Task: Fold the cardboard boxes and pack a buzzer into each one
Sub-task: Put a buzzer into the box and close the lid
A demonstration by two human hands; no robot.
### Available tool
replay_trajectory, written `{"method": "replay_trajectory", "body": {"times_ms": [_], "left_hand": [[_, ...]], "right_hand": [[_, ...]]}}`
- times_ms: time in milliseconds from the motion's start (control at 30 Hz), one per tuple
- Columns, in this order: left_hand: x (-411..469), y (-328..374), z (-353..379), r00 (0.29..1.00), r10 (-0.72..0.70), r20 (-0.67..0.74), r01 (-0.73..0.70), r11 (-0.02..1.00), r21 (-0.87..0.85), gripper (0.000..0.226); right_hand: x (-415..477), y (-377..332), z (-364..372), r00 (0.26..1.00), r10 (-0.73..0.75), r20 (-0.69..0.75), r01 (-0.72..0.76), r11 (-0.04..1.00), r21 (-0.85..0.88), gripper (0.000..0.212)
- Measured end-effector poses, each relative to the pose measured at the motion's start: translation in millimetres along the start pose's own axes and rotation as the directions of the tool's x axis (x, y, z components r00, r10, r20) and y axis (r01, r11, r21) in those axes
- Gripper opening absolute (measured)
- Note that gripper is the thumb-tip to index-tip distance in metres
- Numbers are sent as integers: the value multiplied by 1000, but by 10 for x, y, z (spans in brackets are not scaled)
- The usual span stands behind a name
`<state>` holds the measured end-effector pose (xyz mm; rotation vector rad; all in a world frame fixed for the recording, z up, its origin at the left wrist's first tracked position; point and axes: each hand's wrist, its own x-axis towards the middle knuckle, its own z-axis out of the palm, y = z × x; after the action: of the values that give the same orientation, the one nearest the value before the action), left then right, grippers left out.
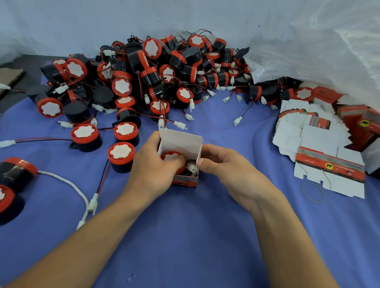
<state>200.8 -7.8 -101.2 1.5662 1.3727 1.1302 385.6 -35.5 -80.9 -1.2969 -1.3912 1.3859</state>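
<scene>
A small cardboard box (180,141), white inside and red outside, stands on the blue cloth at the centre with its top flap raised. A red-capped black buzzer (170,156) sits inside it, with its white connector tucked at the right. My left hand (155,166) wraps the box's left side, and its thumb presses on the buzzer's cap. My right hand (229,167) pinches the box's right wall between thumb and fingers.
A big heap of buzzers (157,72) with red and black wires fills the back. Loose buzzers (121,154) lie to the left. Flat unfolded boxes (327,158) are stacked at right beside a plastic bag (319,51). A rubber band (312,192) lies nearby.
</scene>
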Motion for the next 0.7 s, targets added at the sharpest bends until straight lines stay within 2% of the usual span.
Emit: {"method": "replay_trajectory", "body": {"times_ms": [67,167,267,367,433,533,633,700], "left_hand": [[-18,19,24,998,-53,-17,53,998,-27,38],[-24,22,19,992,-109,64,111,994,-25,56],[-9,27,-22,988,-91,126,83,994,67,61],[-34,67,-1,998,-52,39,44,980,192,64],[-99,107,74,996,-19,-91,42,967,253,61],[-223,132,186,965,56,-256,38,937,348,56],[-216,96,196,972,34,-232,35,958,286,59],[-163,84,158,991,-26,-132,51,981,189,73]], "right_hand": [[-15,4,16,1000,1,27,-1,1000,-31,23],[-25,0,67,997,34,74,-25,992,-121,24],[-18,-15,59,998,52,38,-49,997,-67,34],[-37,-23,39,996,56,75,-49,994,-93,40],[-44,-21,42,994,50,102,-38,993,-114,37],[-47,-32,60,997,40,62,-36,997,-63,38],[-45,-42,74,999,32,43,-30,999,-44,41],[-39,-30,56,1000,21,18,-21,1000,-13,39]]}}
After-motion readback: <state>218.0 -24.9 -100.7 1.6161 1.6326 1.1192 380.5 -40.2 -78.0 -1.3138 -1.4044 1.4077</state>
